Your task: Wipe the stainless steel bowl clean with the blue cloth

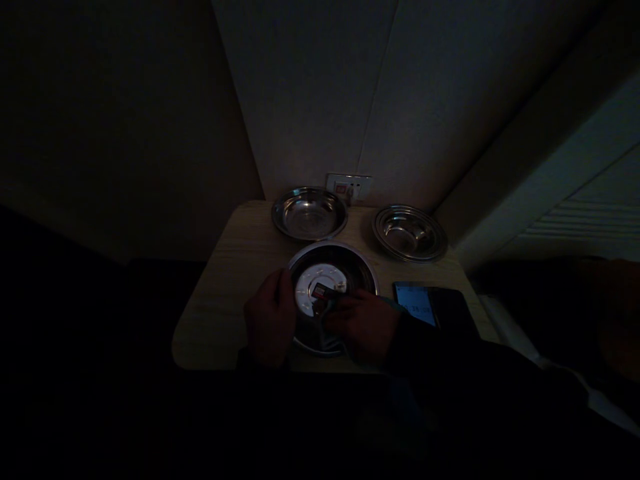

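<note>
The scene is very dark. A steel bowl point(360, 267) sits at the near middle of a small wooden table point(225, 293). Inside it lies a white round plate-like piece point(320, 277). My left hand point(267, 320) curls round the bowl's left rim. My right hand point(363, 327) reaches into the bowl from the right, fingers pinched on a small dark object point(323, 291) with a cloth-like thing under them; I cannot make out what it is.
Two more steel bowls stand at the back, one at the left point(309, 213), one at the right point(409, 233). A lit phone point(415, 303) lies right of the near bowl. A wall socket point(349, 187) is behind the table.
</note>
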Demonstrator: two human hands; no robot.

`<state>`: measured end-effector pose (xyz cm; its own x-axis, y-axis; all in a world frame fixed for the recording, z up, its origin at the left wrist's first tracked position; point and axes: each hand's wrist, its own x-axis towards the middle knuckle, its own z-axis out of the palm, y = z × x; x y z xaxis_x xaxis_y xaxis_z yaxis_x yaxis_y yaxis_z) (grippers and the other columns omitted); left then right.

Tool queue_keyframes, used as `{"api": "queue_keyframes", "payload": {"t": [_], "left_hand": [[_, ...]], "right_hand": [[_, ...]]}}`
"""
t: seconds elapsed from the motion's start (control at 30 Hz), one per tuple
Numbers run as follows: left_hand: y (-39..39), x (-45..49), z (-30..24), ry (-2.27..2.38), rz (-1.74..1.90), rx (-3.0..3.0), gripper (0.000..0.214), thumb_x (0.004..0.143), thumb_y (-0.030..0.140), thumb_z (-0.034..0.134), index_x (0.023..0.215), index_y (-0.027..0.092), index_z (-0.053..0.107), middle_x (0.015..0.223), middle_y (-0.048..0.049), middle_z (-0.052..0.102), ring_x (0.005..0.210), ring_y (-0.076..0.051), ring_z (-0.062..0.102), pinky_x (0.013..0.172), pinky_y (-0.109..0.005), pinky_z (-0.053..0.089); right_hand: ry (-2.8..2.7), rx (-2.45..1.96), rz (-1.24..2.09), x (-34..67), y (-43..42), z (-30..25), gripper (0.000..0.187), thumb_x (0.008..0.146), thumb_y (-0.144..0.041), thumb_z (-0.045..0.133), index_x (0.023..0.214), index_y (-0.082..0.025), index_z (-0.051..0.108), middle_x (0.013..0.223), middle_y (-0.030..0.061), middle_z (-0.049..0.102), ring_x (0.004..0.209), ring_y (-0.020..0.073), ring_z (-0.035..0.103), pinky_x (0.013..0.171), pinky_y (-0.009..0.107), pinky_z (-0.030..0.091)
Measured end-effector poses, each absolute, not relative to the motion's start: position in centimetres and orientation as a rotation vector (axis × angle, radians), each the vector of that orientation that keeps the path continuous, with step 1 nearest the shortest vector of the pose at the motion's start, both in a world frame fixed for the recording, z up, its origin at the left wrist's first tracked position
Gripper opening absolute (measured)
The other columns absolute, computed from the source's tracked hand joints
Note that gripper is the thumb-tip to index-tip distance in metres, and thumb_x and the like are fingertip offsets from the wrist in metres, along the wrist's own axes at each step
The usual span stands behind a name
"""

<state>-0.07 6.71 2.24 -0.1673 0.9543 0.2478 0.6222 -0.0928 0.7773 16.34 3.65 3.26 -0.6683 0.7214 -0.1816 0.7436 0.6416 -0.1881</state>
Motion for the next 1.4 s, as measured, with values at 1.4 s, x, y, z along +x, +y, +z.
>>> {"api": "queue_keyframes", "payload": {"t": [1.4], "left_hand": [[6.7,-0.4,1.9,1.826,1.122,1.65,0.029,0.085,0.036,0.042,0.085,0.018,0.066,0.077,-0.0027,0.068,0.068,-0.012,0.059,0.06,-0.02,0.041]], "right_hand": [[2.698,1.304,-0.366,16.9,3.6,3.6,0.016,0.079,-0.017,0.051,0.088,-0.018,0.063,0.087,0.0068,0.067,0.093,0.0217,0.054,0.08,0.037,0.033]]}}
